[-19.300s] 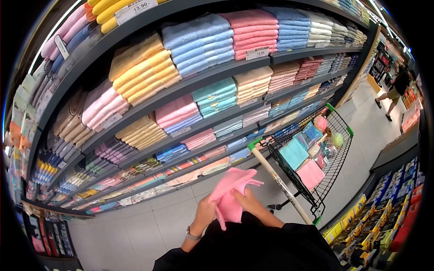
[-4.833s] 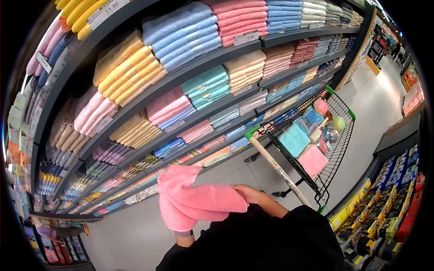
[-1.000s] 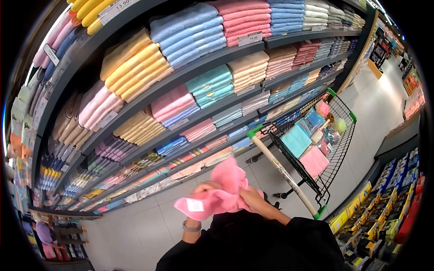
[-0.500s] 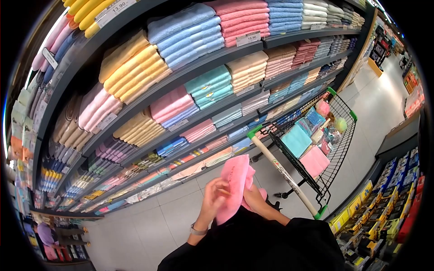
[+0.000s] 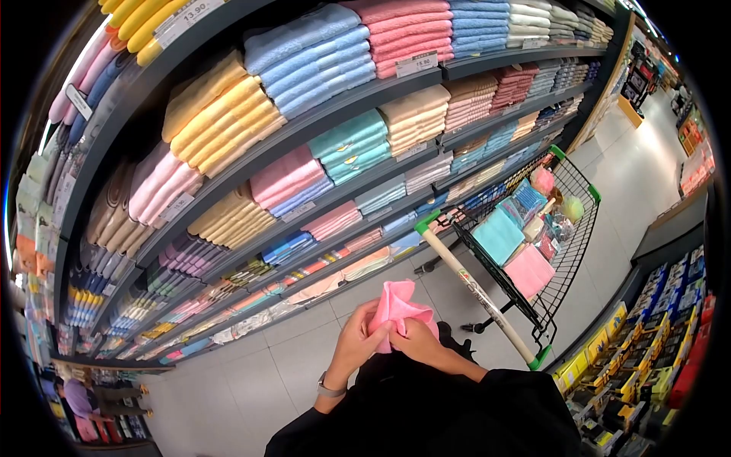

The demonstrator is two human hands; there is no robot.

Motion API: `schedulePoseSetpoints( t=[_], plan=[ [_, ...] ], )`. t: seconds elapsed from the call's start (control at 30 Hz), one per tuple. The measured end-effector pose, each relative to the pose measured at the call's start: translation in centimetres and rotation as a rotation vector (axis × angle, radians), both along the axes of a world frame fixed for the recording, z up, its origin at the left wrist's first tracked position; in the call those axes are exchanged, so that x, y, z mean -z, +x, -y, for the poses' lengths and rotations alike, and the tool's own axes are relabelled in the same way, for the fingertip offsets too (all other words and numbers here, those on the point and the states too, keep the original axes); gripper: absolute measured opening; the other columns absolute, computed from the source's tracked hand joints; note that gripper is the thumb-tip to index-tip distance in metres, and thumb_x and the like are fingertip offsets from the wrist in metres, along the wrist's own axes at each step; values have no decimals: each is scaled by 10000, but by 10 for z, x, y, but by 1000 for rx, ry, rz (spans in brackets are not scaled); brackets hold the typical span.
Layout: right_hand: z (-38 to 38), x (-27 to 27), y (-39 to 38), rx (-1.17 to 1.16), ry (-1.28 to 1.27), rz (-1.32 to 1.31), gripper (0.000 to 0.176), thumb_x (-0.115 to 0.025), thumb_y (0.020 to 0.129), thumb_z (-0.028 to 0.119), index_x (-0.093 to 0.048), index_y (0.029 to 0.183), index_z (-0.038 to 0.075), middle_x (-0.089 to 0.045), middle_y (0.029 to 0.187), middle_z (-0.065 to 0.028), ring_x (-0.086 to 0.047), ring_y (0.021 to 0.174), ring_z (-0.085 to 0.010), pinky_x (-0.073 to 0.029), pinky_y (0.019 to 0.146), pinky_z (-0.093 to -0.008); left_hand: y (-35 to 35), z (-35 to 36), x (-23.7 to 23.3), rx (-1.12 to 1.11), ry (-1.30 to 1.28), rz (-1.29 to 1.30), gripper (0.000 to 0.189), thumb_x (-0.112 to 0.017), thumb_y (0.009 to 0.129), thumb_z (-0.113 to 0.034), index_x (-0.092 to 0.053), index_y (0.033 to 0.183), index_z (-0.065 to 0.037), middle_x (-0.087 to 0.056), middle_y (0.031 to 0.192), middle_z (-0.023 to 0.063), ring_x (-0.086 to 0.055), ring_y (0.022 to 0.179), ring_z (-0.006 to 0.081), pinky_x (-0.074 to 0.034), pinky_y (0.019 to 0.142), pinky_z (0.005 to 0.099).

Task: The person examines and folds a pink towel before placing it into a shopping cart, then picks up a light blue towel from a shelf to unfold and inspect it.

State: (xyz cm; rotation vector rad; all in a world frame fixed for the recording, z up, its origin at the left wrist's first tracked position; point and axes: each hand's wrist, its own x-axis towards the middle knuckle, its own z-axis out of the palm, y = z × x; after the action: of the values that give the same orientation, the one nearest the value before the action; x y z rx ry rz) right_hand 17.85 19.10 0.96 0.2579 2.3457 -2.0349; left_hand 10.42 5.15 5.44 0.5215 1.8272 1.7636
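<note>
A person in a purple top (image 5: 78,397) bends at the lower left of a store aisle, near tall shelves where yellow towels (image 5: 217,118) and others in blue, pink and teal sit in folded stacks. Nearer the middle, a shopper's left hand (image 5: 354,343), a gray band (image 5: 330,387) at its wrist, grips one side of a pink cloth (image 5: 403,305), thumb toward the middle. The opposite side is pinched in the right hand (image 5: 419,341), the two thumbs close together, the cloth held up in front of a black garment (image 5: 426,415). Handling fabric this limp probably calls for a light but sure pinch on each side, easing the layers apart with the thumbs rather than tugging, and keeping loose corners off the floor (image 5: 236,381). The cloth is plain bright pink, soft-looking and bunched, one fold standing above the fingers and another spreading over the right hand; whether it bears a label cannot be told. At right stands a wire shopping cart (image 5: 468,283) with green corners, carrying a turquoise cloth (image 5: 499,236) and a folded pink one (image 5: 529,272), beside packaged goods (image 5: 647,327) on display.
</note>
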Motion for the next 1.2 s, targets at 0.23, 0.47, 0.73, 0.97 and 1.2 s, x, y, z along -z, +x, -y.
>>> schedulePoseSetpoints(
  t=[0.23,0.47,0.73,0.97,1.2],
  plan=[
    [2,-7,-5,-14,143,-105,341,-611,858,281,-579,802,-54,-601,724,-208,-598,659,-330,-437,596,-408,-7,10,18,-120,-225,-180,214,-557,850,-77,-565,1036,27,-639,813,144,-619,740,159,-489,670,289],
    [0,-10,-8,-73,179,-41,335,-613,852,277,-586,836,-56,-609,761,-217,-605,710,-360,-451,633,-417,-14,14,29,-128,-253,-177,169,-550,864,-103,-580,968,26,-629,758,119,-581,678,130,-469,621,282],
    [-2,4,-9,-216,181,5,328,-625,841,266,-601,896,-57,-621,793,-205,-618,736,-325,-465,666,-394,-21,10,34,-124,-94,68,255,-550,958,-193,-632,1037,35,-648,899,1,-553,810,55,-466,699,229],
    [0,8,-10,-46,57,-76,425,-621,848,352,-583,799,-69,-608,759,-256,-619,697,-380,-461,626,-426,-26,20,28,-157,-83,291,268,-537,966,-250,-652,1013,-12,-633,866,-17,-547,734,46,-440,620,196],
    [-9,-2,-11,-137,55,140,399,-637,851,312,-603,1007,-54,-655,894,-174,-635,799,-239,-484,739,-347,-25,20,31,-207,-34,347,225,-541,956,-272,-645,987,-75,-625,797,-23,-539,633,44,-402,524,188]
  ],
)
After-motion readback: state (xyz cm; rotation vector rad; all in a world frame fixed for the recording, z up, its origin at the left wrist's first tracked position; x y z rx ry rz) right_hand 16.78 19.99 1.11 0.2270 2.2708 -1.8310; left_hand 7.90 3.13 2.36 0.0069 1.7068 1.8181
